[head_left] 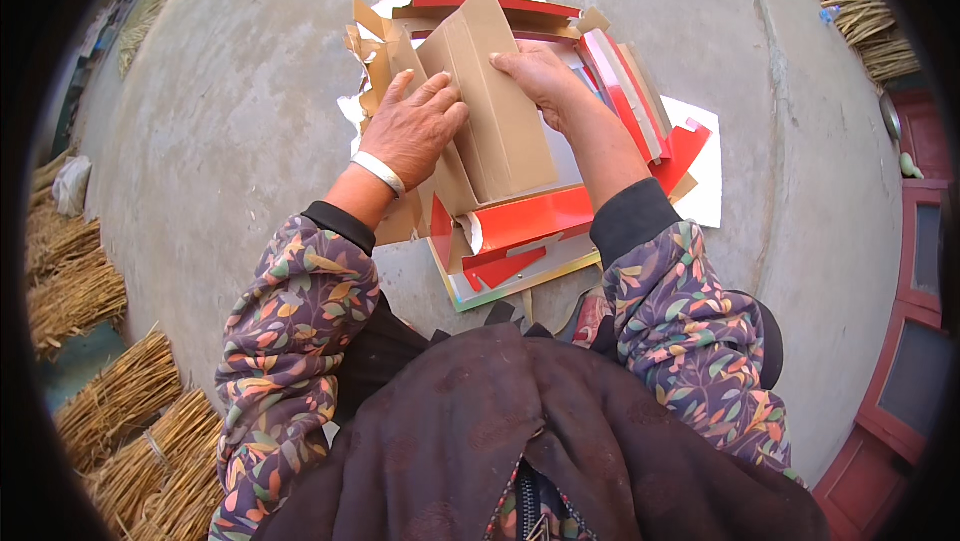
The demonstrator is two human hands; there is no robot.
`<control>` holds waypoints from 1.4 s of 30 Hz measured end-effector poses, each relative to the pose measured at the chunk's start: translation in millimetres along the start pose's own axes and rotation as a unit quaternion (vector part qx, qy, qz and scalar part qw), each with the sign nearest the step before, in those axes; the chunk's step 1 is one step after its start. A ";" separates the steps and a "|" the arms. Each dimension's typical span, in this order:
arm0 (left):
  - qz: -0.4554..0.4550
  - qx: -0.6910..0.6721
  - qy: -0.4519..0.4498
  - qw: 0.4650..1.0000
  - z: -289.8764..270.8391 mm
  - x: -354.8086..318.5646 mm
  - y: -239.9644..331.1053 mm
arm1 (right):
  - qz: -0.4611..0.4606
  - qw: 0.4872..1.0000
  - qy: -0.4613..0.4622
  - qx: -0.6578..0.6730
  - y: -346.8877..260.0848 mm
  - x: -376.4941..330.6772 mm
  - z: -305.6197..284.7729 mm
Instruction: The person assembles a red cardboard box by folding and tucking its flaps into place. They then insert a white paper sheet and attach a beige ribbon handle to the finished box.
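Observation:
A folded brown cardboard piece (497, 116) stands tilted over a pile of torn packaging. My right hand (540, 81) grips its right edge, thumb on the near face and the other fingers hidden behind. My left hand (415, 126), a pale bracelet on its wrist, lies against the cardboard's left side with fingers stretched out and slightly apart. Below them is a red carton flap (530, 219) with a torn white end. More red-and-white carton strips (630, 96) lie to the right, and ragged brown cardboard (375, 51) sticks up at the left. White sheets (700, 166) show underneath.
The pile lies on a grey concrete floor (250, 121) in front of my feet. Straw bundles (150, 441) lie along the left, near a white plastic bag (71, 186). More straw (850, 6) is at the far right, above a red door with dark panels (908, 361).

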State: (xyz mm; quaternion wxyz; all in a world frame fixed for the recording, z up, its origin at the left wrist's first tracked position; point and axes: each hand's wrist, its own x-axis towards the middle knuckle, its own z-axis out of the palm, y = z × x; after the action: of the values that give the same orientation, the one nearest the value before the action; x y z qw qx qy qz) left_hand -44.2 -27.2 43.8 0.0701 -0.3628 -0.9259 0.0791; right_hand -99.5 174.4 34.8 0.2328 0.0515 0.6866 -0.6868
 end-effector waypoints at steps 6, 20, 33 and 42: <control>-0.008 0.030 -0.087 0.996 7.3 -17.4 -3.8 | -0.002 0.998 0.063 0.011 4.9 5.5 -4.2; -0.098 -0.072 0.117 0.986 31.9 -33.5 -35.5 | 0.035 0.983 0.083 0.158 34.0 29.6 -35.6; -0.024 0.045 0.251 0.967 -7.7 -14.6 -9.1 | 0.014 0.973 0.065 0.221 41.5 62.4 -23.0; -0.073 0.037 0.285 0.955 -13.7 -29.1 1.7 | 0.044 0.976 0.093 0.190 63.6 59.0 -21.2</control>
State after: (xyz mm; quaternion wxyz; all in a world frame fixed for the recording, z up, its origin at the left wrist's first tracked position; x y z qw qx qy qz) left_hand -19.4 -44.5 54.8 0.3497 -0.2990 -0.8878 0.0013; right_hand -132.3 183.4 -47.8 0.1840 0.1881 0.5595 -0.7860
